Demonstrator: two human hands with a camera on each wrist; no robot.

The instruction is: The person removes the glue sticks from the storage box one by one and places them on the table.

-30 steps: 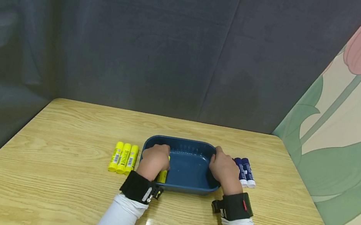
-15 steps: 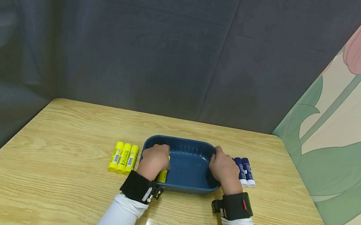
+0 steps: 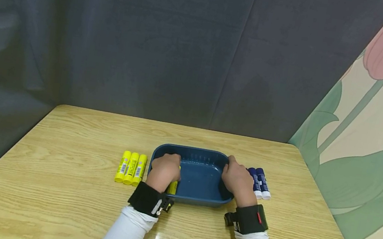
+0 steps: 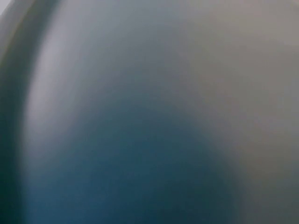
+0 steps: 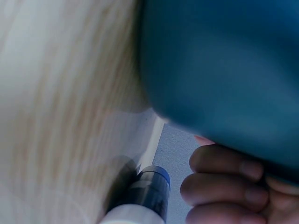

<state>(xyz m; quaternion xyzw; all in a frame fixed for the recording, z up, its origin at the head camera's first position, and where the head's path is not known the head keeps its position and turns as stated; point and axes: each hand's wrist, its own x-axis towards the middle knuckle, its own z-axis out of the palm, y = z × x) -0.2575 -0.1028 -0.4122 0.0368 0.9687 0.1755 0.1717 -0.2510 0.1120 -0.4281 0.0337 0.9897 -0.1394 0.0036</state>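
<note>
A dark blue rectangular plastic tray (image 3: 201,181) sits mid-table. My left hand (image 3: 165,167) reaches down inside its left end, fingers curled over a yellow glue stick (image 3: 172,187); the fingertips and part of the stick are hidden. In the left wrist view, only a blurred blue surface of the tray (image 4: 140,177) fills the picture. My right hand (image 3: 238,178) grips the right rim of the tray. The right wrist view shows the curled fingers (image 5: 224,193) against the outside of the tray wall, beneath the edge.
Three yellow glue sticks (image 3: 131,168) lie side by side left of the tray. Dark blue glue sticks with white ends (image 3: 263,183) lie on the right, partly behind my right hand. A dark curtain (image 3: 150,47) hangs behind the wooden table (image 3: 66,183).
</note>
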